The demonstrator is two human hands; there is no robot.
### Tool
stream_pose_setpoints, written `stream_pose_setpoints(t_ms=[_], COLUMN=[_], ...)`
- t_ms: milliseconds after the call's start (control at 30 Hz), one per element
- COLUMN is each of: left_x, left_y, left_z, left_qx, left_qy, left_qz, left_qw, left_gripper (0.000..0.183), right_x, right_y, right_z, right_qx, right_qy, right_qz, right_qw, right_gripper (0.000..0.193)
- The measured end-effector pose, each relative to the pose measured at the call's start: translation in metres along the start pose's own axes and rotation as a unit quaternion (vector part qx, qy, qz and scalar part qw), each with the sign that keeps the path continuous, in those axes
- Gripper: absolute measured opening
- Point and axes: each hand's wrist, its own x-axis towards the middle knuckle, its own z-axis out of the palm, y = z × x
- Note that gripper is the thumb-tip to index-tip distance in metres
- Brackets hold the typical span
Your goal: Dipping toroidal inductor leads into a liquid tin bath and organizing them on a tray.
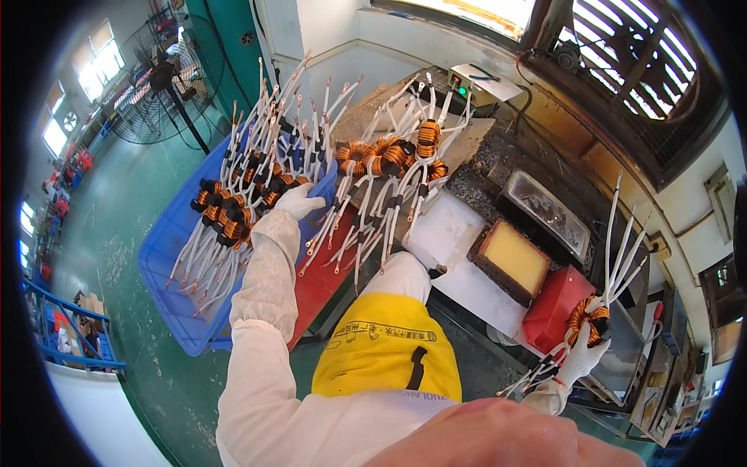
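Observation:
My right hand, in a white glove, is closed around a copper-wound toroidal coil at the lower right. The coil's white leads stick up above it and hang down beside my wrist. My left hand, also gloved, reaches into a blue plastic bin, thumb stretched out. It is at the edge of a toroidal coil among several others; its fingers are partly hidden. Their white leads end in copper lugs. More coils lie on the bench to the right of the bin.
A dark-framed pot with yellowish contents and a rectangular metal pot stand on the bench. A red container is close to my right hand. Behind them sits a control box with a green light. A large fan stands at the left.

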Motion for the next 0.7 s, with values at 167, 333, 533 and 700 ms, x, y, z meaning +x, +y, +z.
stream_pose_setpoints(t_ms=[167,333,533,700], left_x=[0.045,0.046,0.017,0.008], left_y=[-0.051,-0.067,-0.012,0.003], left_z=[0.018,0.018,0.008,0.008], left_qx=[-0.086,-0.081,-0.091,-0.097], left_qy=[-0.024,0.009,-0.019,-0.023], left_qz=[0.076,0.037,0.031,0.012], left_qw=[0.993,0.996,0.995,0.995], left_gripper=[0.072,0.074,0.070,0.066], right_x=[-0.002,0.001,0.000,0.000], right_y=[-0.004,-0.004,0.002,0.005], right_z=[-0.001,0.008,0.001,0.002], right_qx=[0.058,0.042,0.047,0.032], right_qy=[0.018,0.015,0.027,0.036], right_qz=[-0.033,-0.009,-0.009,0.005], right_qw=[0.998,0.999,0.998,0.999], right_gripper=[0.056,0.060,0.057,0.058])
